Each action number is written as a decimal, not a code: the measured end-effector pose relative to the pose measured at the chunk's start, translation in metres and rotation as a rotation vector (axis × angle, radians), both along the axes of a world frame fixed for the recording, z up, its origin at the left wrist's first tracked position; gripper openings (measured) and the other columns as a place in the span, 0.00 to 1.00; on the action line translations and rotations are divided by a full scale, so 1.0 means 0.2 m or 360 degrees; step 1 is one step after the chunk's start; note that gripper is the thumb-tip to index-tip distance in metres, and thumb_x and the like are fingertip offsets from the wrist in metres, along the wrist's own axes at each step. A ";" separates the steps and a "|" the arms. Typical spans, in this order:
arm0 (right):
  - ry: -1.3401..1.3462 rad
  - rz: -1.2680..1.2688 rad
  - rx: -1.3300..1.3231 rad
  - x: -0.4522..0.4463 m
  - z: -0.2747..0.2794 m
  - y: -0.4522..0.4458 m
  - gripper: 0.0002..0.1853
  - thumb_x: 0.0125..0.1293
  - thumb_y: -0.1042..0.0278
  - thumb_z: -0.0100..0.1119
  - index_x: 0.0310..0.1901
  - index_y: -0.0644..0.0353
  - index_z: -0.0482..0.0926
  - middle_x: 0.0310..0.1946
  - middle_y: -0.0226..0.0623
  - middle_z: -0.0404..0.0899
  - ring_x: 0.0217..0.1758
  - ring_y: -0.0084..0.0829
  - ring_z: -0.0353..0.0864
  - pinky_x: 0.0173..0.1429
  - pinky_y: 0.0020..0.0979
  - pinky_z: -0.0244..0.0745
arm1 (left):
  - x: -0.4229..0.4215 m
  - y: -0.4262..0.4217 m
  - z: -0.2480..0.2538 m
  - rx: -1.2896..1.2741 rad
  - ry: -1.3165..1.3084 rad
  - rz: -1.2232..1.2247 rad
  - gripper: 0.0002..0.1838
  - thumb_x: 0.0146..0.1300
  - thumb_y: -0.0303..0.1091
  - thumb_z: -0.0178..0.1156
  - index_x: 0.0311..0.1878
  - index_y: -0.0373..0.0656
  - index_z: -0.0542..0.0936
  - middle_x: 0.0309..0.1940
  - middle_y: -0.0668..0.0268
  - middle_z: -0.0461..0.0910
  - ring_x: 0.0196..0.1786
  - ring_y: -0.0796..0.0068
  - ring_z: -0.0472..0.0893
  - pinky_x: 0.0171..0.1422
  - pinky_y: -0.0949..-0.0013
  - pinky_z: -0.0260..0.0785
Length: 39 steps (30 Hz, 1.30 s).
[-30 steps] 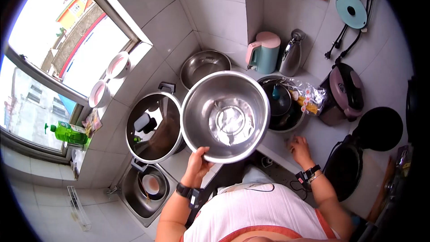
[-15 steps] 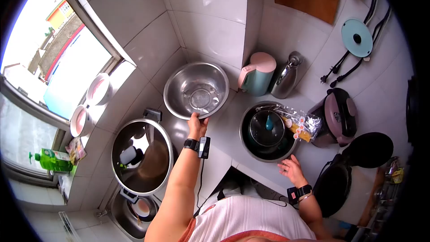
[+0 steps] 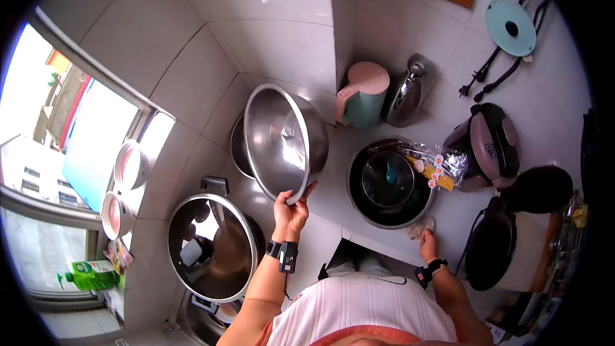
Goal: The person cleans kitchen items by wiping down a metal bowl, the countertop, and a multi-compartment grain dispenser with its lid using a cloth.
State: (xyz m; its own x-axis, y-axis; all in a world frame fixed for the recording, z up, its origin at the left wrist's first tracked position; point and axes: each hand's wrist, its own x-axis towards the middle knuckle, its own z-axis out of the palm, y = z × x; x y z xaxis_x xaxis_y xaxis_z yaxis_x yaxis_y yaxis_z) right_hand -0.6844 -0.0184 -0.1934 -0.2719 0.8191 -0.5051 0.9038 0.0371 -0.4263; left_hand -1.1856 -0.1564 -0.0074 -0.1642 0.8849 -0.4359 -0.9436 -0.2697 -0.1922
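Note:
My left hand (image 3: 291,218) grips the near rim of a large steel bowl (image 3: 282,138), which is raised and tilted on its side. Behind it another steel basin (image 3: 239,147) partly shows in the corner. My right hand (image 3: 428,243) is closed on a small pale cloth (image 3: 421,227) at the counter's front edge. Just beyond that cloth sits a dark round pan (image 3: 391,219) holding a glass lid (image 3: 387,179) with a teal knob. Packets in clear plastic (image 3: 439,170) lie over its right side.
A large lidded pot (image 3: 214,247) stands left, above the sink (image 3: 195,320). A pink-and-teal kettle (image 3: 365,96) and steel flask (image 3: 407,93) stand at the back. Rightward are a purple cooker (image 3: 490,144) and an open black griddle (image 3: 492,250). Bowls (image 3: 130,165) line the windowsill.
The steel bowl went back into the corner, then was lifted and tilted sideways by my left hand. My right hand, open half a second ago, is now closed on the cloth.

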 end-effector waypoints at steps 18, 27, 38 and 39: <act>0.1356 0.0532 0.0215 -0.71 1.15 -0.24 0.15 0.50 0.83 0.56 0.41 0.60 0.73 0.38 0.41 0.71 0.37 0.41 0.75 0.39 0.32 0.72 | 0.28 -0.12 0.15 -0.0260 0.0184 -0.0076 0.14 0.63 0.28 0.47 0.48 0.29 0.71 0.49 0.34 0.72 0.17 0.79 0.71 0.18 0.86 0.68; 0.1595 0.1092 0.1966 -1.42 1.53 -0.33 0.23 0.58 0.56 0.56 0.57 0.46 0.71 0.62 0.36 0.61 0.63 0.38 0.61 0.65 0.40 0.53 | 0.54 -0.19 0.34 0.0172 0.0003 -0.0211 0.13 0.68 0.34 0.44 0.46 0.36 0.73 0.38 0.57 0.78 0.28 0.70 0.80 0.20 0.78 0.74; 0.1621 0.0904 -0.1006 -1.70 1.92 0.41 0.22 0.72 0.56 0.42 0.61 0.61 0.65 0.51 0.34 0.74 0.58 0.25 0.70 0.62 0.28 0.63 | 0.50 -0.53 0.32 -0.0001 -0.0024 -0.0298 0.10 0.66 0.36 0.48 0.37 0.39 0.74 0.28 0.65 0.76 0.23 0.73 0.75 0.20 0.76 0.67; 0.1577 0.0691 -0.1299 -1.70 1.91 0.40 0.21 0.72 0.56 0.43 0.60 0.60 0.67 0.49 0.32 0.75 0.57 0.23 0.70 0.61 0.29 0.65 | 0.50 -0.52 0.32 -0.0057 0.0055 -0.0272 0.10 0.67 0.36 0.48 0.38 0.39 0.74 0.29 0.65 0.76 0.24 0.72 0.75 0.21 0.75 0.68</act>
